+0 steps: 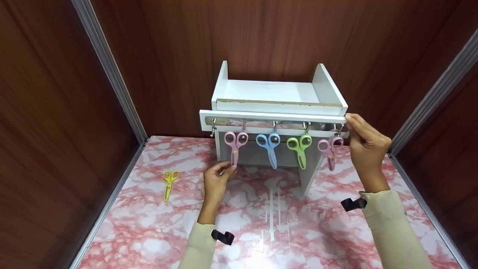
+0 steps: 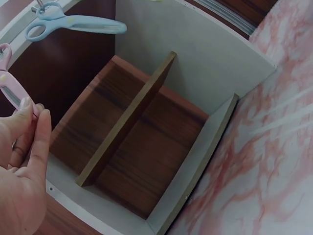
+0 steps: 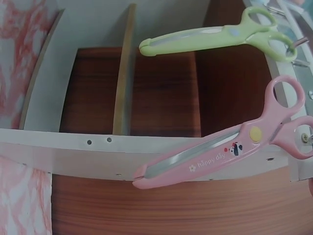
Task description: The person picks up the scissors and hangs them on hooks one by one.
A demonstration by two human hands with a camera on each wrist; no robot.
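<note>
My left hand [image 1: 216, 181] pinches the blade tip of the leftmost pink scissors [image 1: 235, 147], which hang by one handle loop from a hook. My right hand [image 1: 368, 144] holds the right end of a white hook rail [image 1: 269, 115] between thumb and fingers. Blue scissors [image 1: 271, 151], green scissors [image 1: 301, 151] and a second pink pair [image 1: 330, 153] dangle from other hooks, blades down. The leftmost hook [image 1: 213, 127] carries no scissors. In the right wrist view, the second pink pair [image 3: 210, 156] shows the words "happy day"; the right hand is almost wholly outside that view.
Yellow scissors [image 1: 168, 186] lie on the red-and-white marbled table [image 1: 149, 239], left of my left hand. Behind the rail stands a white shelf unit [image 1: 332, 86], with an inner divider [image 2: 129, 117] in its lower part. Brown wood-grain panels [image 1: 272, 33] enclose the table.
</note>
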